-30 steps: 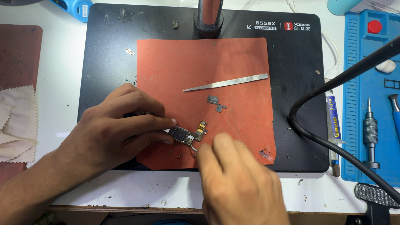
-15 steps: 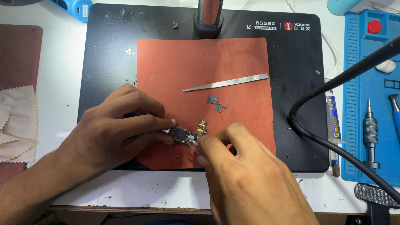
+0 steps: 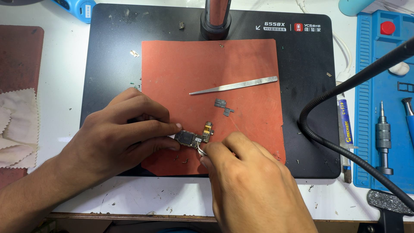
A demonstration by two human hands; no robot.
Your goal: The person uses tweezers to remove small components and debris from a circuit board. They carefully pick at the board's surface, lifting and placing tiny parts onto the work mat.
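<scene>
While lying on the red mat (image 3: 241,60):
Circuit board (image 3: 189,138): being pinched at its left end by left hand (image 3: 112,138) fingers.
Right hand (image 3: 246,181): fingers being pressed together around thin metal tool (image 3: 200,149), touching board's near edge.

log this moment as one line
left hand: pins small circuit board on red mat | right hand: metal tool tip at board edge | spare tweezers: lying idle

Two bare hands at the bench

The left hand (image 3: 116,138) and right hand (image 3: 246,181) wore no gloves, rings or sleeves.
</scene>
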